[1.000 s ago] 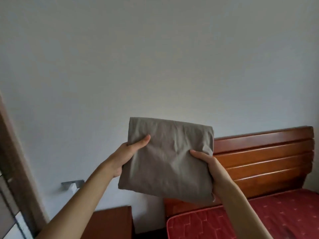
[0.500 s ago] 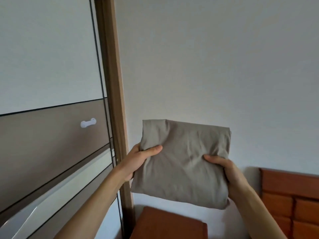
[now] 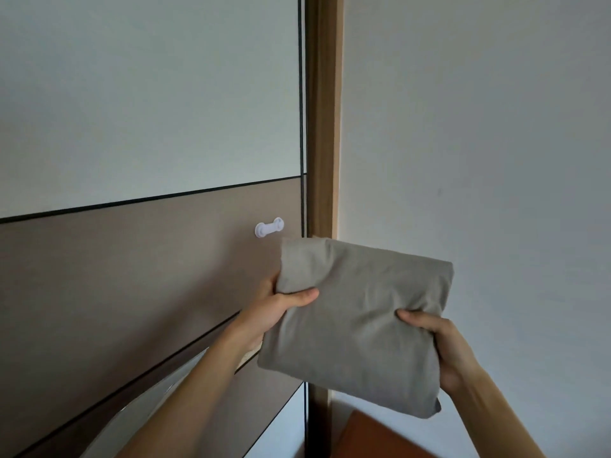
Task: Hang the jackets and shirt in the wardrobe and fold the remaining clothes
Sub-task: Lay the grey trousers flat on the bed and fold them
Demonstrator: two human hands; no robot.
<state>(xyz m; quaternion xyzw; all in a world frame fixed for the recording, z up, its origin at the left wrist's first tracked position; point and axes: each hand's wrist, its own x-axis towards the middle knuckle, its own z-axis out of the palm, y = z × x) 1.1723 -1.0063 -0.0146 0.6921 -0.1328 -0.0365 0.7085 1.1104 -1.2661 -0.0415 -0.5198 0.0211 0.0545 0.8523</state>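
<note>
Cloth [image 3: 357, 328] hides fingers — wooden top [image 3: 373, 441], perhaps nightstand, cropped.

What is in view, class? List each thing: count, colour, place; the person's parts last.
folded cloth: one, grey-beige, held up before the frame and wall
wardrobe door: one, pale grey with taupe bands, left
handle: one, white, on the door, up-left of the cloth
frame: one, light brown wood, upright between door and wall
wall: one, off-white, right
wooden top: one, reddish brown, bottom, below the cloth
left hand: one, grips the cloth's left edge
right hand: one, grips its right side
</note>
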